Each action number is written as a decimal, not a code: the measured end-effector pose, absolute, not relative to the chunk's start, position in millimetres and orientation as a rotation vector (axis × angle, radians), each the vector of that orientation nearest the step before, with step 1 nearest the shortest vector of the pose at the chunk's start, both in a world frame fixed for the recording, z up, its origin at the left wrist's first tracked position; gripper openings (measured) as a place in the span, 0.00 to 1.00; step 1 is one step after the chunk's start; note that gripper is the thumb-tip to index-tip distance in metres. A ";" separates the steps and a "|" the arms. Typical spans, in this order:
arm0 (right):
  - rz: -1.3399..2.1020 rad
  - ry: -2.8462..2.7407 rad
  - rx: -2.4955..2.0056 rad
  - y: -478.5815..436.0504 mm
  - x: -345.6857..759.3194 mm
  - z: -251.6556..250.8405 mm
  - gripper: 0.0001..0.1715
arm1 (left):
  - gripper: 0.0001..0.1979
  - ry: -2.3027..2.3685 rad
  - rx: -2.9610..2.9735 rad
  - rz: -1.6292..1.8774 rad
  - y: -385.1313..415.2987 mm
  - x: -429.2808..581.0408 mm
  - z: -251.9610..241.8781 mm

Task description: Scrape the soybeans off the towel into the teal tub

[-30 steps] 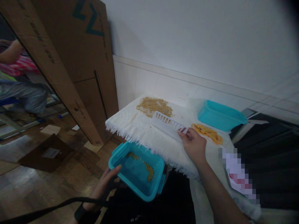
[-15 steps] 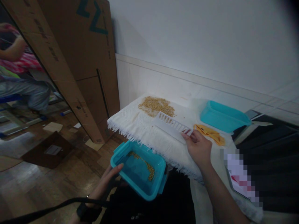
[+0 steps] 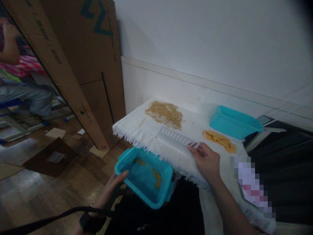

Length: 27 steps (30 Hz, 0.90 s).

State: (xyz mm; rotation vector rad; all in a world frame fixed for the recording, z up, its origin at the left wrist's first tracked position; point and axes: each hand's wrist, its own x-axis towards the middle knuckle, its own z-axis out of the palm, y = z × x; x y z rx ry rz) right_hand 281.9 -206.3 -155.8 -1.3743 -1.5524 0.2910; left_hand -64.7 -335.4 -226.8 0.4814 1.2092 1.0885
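Observation:
My left hand (image 3: 117,182) grips the left side of a blue plastic box (image 3: 137,195), thumb over the rim. The box is held just below the table's fringed front edge, and a band of yellow beans (image 3: 156,178) lies along its inner floor. My right hand (image 3: 206,160) is closed on the right end of a white slotted plastic tray (image 3: 174,142), which lies low over the white tablecloth (image 3: 137,122). Behind this tray, a spread pile of beans (image 3: 166,112) rests on the cloth. The fingertips beneath the box are hidden.
To the right sit an orange cloth (image 3: 220,140) and an empty turquoise basin (image 3: 234,122). A blurred-out flat item (image 3: 254,186) lies at the near right. A tall cardboard box (image 3: 97,65) stands left of the table, by a white wall (image 3: 207,39). Another person (image 3: 22,65) sits beyond.
My right hand has drawn the white slotted tray a little toward me and left, away from the bean pile. The blue box has stayed nearly in place.

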 end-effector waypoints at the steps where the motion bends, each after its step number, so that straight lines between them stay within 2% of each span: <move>1: 0.295 -1.565 -1.365 -207.5 281.6 -155.5 0.22 | 0.51 1.215 0.480 1.092 -335.6 -64.7 -225.8; 4: 0.292 -1.603 -1.346 -210.0 280.5 -153.7 0.22 | 0.49 1.223 0.489 1.096 -335.8 -66.0 -225.7; 9: 0.276 -1.657 -1.301 -216.7 276.6 -152.5 0.22 | 0.51 1.206 0.483 1.096 -334.7 -71.0 -230.5; 19: 0.194 -1.749 -1.225 -245.4 278.8 -154.7 0.14 | 0.47 1.195 0.510 1.106 -334.7 -72.1 -238.1; 27: 0.164 -1.495 -1.339 -163.4 306.5 -140.8 0.20 | 0.44 1.214 0.485 1.103 -333.5 -70.5 -234.8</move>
